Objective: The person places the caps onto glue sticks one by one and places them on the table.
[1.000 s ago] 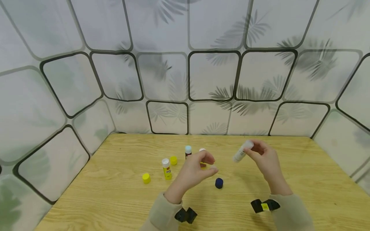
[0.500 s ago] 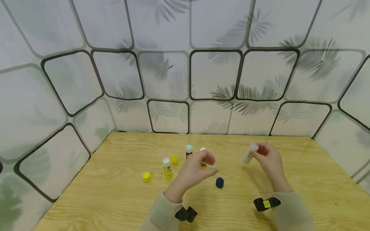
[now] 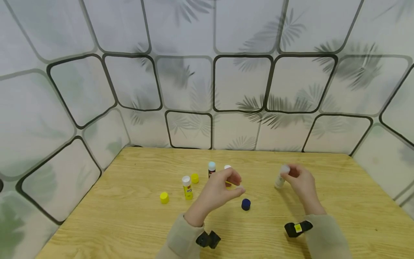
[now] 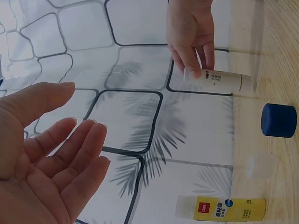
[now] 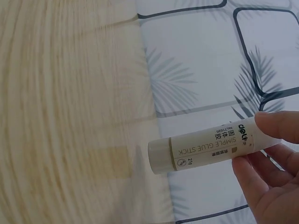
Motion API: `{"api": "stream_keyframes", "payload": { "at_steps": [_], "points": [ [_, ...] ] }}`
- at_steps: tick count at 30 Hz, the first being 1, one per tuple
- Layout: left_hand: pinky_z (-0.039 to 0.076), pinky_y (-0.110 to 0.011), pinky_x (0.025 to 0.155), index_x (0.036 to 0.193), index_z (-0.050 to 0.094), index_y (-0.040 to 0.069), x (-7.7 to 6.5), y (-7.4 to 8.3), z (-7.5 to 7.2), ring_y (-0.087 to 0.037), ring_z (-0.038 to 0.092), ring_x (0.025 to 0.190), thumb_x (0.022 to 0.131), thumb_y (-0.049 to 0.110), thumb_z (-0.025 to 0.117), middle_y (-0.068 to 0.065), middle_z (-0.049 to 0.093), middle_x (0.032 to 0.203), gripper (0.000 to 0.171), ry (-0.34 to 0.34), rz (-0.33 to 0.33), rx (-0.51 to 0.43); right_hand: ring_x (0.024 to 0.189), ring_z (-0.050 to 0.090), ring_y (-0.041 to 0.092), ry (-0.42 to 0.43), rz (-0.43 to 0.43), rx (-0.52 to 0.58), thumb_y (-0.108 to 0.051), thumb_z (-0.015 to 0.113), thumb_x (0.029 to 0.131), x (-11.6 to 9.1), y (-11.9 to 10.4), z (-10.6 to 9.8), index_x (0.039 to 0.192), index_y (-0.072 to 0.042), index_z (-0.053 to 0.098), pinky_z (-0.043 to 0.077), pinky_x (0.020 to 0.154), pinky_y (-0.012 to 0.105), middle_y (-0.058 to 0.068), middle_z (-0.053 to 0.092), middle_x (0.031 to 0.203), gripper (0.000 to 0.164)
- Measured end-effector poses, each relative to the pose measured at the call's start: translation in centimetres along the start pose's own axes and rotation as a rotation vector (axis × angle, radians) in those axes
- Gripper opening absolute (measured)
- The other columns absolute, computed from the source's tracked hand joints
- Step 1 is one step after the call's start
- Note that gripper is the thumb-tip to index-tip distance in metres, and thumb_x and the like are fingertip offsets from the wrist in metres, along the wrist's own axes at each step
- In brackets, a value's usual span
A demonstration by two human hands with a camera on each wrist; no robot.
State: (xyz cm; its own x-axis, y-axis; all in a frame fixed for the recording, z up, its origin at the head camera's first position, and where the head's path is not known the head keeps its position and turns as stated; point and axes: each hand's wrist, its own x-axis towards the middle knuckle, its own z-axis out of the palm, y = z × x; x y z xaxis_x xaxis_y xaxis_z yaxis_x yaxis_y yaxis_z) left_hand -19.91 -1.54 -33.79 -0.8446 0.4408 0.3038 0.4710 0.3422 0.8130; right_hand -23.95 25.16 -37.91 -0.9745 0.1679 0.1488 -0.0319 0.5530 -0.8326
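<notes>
Glue tube (image 5: 205,150) in right fingers (image 5: 252,186)

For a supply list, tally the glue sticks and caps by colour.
Yellow cylindrical plastic glue sticks: 2
Dark, pale-topped cylindrical plastic glue stick: 1
White cylindrical plastic glue stick: 1
Round yellow plastic caps: 2
Round dark-blue plastic cap: 1
Round translucent-white plastic cap: 1
Total: 8
</notes>
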Motion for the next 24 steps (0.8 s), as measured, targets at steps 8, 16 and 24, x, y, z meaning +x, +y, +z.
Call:
{"api": "stream_keyframes", "payload": {
  "at_steps": [8,16,24],
  "points": [
    [0.046,-0.026,0.073,0.09,0.058,0.011,0.06,0.06,-0.14,-0.013,0.056,0.084,0.079,0.016,0.068,0.001,0.058,0.088,0.016,-0.011,-0.005,0.008,0.106,0.046,0.037,-0.014,0.022,-0.04,-0.019,0.056,0.087,0.19,0.51,0.23,0.123,0.007,0.043,0.04,0.084,0.046,0.027,0.047,0.118,0.047],
    [0.046,-0.027,0.073,0.091,0.058,0.012,0.06,0.24,-0.13,-0.008,0.055,0.083,0.079,0.018,0.067,-0.001,0.059,0.09,0.016,-0.025,-0.006,0.032,0.108,0.044,0.038,-0.036,0.033,-0.046,-0.023,0.053,0.089,0.33,0.67,0.18,0.126,0.007,0.04,0.039,0.085,0.047,0.026,0.045,0.121,0.049],
    [0.047,-0.031,0.073,0.091,0.058,0.012,0.07,0.23,-0.05,-0.008,0.055,0.082,0.08,0.02,0.067,-0.004,0.059,0.091,0.016,-0.038,-0.003,0.038,0.109,0.043,0.037,-0.038,0.027,-0.044,-0.025,0.051,0.09,0.55,1.09,0.28,0.127,0.007,0.039,0.039,0.085,0.046,0.026,0.045,0.121,0.051]
  ]
}}
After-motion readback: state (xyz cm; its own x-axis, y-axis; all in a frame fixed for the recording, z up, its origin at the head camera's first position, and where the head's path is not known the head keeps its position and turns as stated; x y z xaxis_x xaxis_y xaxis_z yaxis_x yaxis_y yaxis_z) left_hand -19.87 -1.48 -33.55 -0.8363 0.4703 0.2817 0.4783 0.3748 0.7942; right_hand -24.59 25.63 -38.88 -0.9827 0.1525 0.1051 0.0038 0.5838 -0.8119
